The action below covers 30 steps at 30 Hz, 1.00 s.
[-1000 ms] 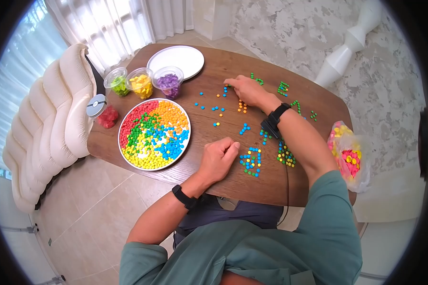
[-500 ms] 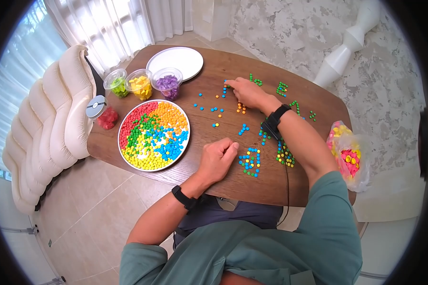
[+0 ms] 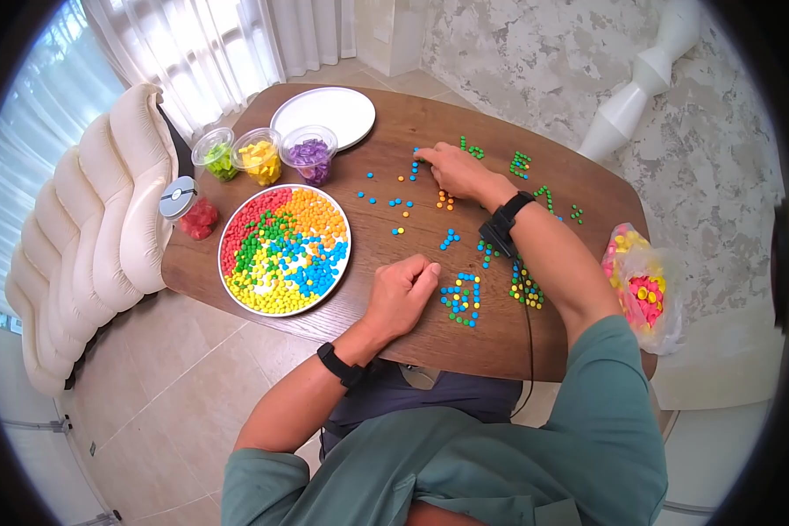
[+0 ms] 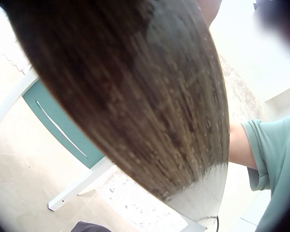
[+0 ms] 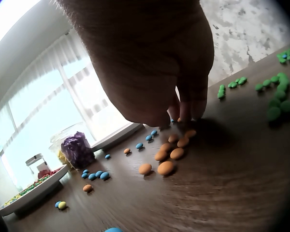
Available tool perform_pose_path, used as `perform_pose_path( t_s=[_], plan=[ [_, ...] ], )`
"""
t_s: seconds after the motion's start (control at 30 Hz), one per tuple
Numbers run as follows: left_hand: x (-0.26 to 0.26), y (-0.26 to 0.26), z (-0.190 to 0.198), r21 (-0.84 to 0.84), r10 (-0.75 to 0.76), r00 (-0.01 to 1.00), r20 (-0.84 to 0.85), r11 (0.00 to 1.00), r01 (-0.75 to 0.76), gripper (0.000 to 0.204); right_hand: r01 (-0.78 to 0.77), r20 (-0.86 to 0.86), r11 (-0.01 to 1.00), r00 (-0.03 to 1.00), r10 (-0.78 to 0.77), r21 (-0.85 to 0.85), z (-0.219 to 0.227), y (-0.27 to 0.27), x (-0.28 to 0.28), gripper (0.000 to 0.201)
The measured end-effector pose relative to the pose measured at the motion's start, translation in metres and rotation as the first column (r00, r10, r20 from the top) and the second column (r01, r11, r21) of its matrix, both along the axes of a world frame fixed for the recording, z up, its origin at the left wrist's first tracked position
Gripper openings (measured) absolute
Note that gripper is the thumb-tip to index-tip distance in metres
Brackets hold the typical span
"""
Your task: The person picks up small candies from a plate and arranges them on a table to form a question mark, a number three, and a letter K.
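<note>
Small round candies lie in groups on the wooden table. My right hand [image 3: 458, 168] reaches across to a short column of blue candies [image 3: 415, 170], its fingertips down at the column's far end. Seen from the right wrist, the fingers [image 5: 198, 104] point down to the tabletop, with a blue and an orange candy partly visible between them and the thumb. Behind them lies a cluster of orange candies [image 5: 166, 167]. My left hand [image 3: 401, 294] rests on the table with loosely curled fingers, holding nothing, beside a blue, yellow and green group [image 3: 476, 301].
A round plate [image 3: 345, 263] of sorted candies stands at the left. Beyond it are cups of green, yellow and purple pieces [image 3: 310, 158], a lidded jar [image 3: 200, 219] and a white plate [image 3: 324, 116]. A plastic bag [image 3: 662, 307] lies at the right edge; a cable [image 3: 530, 351] hangs nearby.
The fingertips of my right hand have shifted only slightly at the far end of the blue column. My left hand has stayed in place.
</note>
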<state>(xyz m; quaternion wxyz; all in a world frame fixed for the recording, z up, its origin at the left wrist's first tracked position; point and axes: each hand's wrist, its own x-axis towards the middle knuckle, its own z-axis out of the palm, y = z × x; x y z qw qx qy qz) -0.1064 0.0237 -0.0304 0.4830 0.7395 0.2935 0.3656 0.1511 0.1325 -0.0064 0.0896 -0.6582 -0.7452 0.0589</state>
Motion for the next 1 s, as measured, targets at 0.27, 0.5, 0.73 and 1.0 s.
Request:
perform_pose_path(
  t_s=[0.27, 0.5, 0.73, 1.0],
  plan=[
    [0.000, 0.000, -0.001, -0.007, -0.001, 1.000, 0.005, 1.000, 0.001, 0.030, -0.049, -0.059, 0.999, 0.997, 0.048, -0.009, 0.001, -0.004, 0.004, 0.041],
    [0.000, 0.000, -0.002, -0.007, 0.002, 1.000, -0.003, 1.000, -0.002, 0.030, -0.046, -0.041, 0.999, 0.998, 0.046, 0.000, -0.005, 0.000, 0.005, 0.041],
    [0.000, 0.000, -0.004, -0.006, -0.010, 1.000, 0.002, 1.000, 0.010, 0.028, -0.048, -0.020, 0.999, 0.999, 0.048, 0.007, -0.003, -0.001, 0.005, 0.044],
    [0.000, -0.001, -0.001, 0.000, 0.002, 1.000, 0.009, 1.000, -0.002, 0.028, 0.022, -0.049, 0.999, 0.999, -0.024, -0.032, 0.004, -0.006, 0.000, 0.045]
  ],
)
